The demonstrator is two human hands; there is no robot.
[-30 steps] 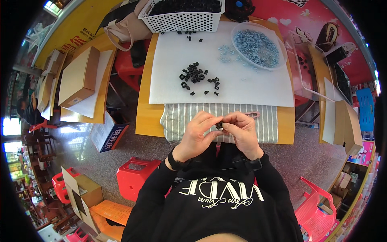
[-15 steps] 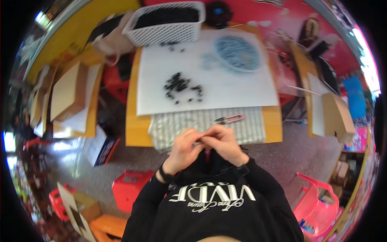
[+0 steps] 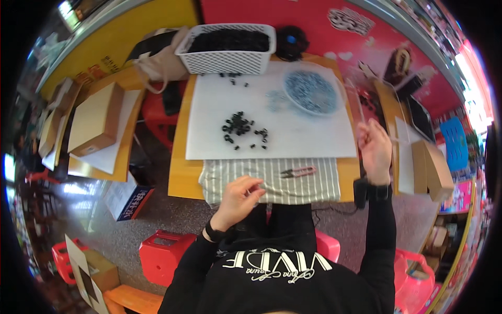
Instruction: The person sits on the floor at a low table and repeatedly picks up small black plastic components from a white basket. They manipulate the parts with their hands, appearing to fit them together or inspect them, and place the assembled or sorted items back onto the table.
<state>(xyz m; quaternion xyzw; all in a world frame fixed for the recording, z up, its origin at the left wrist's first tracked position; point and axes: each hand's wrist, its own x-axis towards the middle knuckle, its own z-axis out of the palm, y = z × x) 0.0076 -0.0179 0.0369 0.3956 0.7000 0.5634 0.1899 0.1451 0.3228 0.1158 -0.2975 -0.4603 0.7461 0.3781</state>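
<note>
My left hand [image 3: 241, 200] hovers over the near edge of a striped cloth [image 3: 319, 183], its fingers loosely bent and the thumb apart from the forefinger; nothing shows between them. Out past the table's right edge, my right hand [image 3: 375, 149] is raised with fingers partly curled and apart, and I see nothing in it. Thread snips [image 3: 298, 172] with a pink handle lie on the cloth. A loose pile of small black parts [image 3: 239, 124] rests on the white sheet [image 3: 209, 149]. Behind it to the right is a round tray [image 3: 312, 92] of small bluish pieces, some spilled beside it.
A white basket [image 3: 230, 64] full of black parts stands at the back, next to a black round object [image 3: 291, 42]. Cardboard boxes [image 3: 97, 118] sit on a side table at left, another box [image 3: 431, 167] at right. Red stools [image 3: 164, 256] stand on the floor.
My hands were together over the cloth and have come apart. The right hand has swung out and up to the right; the left stays over the cloth's near edge. The head view has shifted.
</note>
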